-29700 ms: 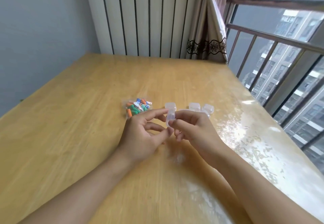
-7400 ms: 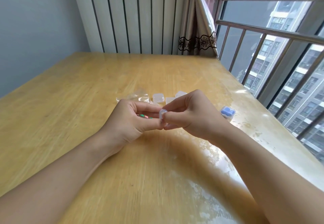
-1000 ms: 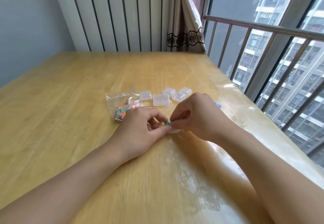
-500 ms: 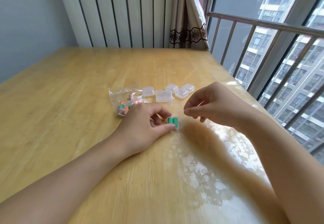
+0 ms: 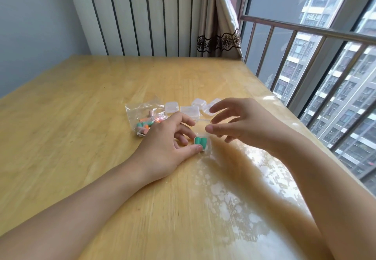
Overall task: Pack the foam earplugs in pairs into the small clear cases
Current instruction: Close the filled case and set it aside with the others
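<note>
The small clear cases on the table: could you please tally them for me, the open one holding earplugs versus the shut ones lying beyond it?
Open case with two green earplugs, steadied by the left hand: 1
Shut clear cases beyond it: 4, one partly hidden by the right hand
Total: 5

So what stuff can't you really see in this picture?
- Head view: the plastic bag is crinkled and partly behind the left hand, so its earplugs can't be counted.
- The open case with two green earplugs: its clear lid is too faint to trace.
- The empty cases: the right hand covers some, so their number is unsure.
</note>
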{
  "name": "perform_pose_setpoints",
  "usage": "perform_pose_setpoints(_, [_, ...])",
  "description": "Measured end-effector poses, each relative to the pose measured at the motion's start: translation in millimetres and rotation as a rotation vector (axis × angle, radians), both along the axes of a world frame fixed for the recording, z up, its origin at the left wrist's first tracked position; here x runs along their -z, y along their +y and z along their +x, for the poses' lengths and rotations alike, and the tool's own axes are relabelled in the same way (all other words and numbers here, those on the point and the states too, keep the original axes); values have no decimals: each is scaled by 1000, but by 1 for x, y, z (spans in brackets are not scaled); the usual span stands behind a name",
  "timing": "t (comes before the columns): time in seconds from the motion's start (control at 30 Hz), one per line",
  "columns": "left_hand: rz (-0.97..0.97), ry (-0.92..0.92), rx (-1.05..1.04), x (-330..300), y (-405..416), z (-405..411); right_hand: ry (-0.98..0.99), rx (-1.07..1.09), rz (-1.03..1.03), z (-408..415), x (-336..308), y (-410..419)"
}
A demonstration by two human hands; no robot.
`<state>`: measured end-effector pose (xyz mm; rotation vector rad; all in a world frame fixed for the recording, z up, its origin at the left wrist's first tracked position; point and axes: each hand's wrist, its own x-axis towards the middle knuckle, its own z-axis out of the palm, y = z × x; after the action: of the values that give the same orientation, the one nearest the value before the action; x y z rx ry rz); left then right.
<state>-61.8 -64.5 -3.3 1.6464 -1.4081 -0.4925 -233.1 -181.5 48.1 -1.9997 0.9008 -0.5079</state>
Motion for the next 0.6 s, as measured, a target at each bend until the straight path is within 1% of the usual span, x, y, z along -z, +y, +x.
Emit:
perform_pose_setpoints(0.07, [1,3,-2,0,0,0,32,-79,-8,5,5,5])
perform_pose_setpoints(0.2, [-10,-44,-42,-1,1,0,90,-52,-221,13,16,10])
perform_pose_setpoints(0.3, [-37,-126,-48,-4,2,0,160,-85,-321,11,12,12])
perform_pose_setpoints(0.4, [-41,-231,13,-6,4,1,269,-220,-336,6,5,12])
perform_pose_setpoints(0.47, [-40,-271,32,-5,5,1,303,-269,-325,2,2,12])
perform_pose_setpoints(0.53, [-29,-279,34,-5,5,2,318,-284,-350,1,2,11])
perform_pose_setpoints(0.6, [11,-259,11,-5,5,1,292,-273,-370,3,6,10])
